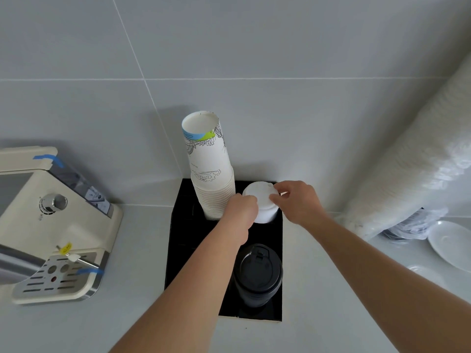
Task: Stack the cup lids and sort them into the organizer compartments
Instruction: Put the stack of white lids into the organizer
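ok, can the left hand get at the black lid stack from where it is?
Probably yes. The left hand is on the white lid stack; the black lid stack sits in the next compartment nearer the person, top uncovered, only the left forearm passing beside it.

Both hands' fingers [276, 198] gripping white lid stack [260, 200] in black organizer [178, 240], black lids [257, 273] nearer

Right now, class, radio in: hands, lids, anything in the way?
Left hand and right hand both on white lid stack, far-right organizer compartment. Black lid stack in near compartment. Paper cup stack close alongside left hand.
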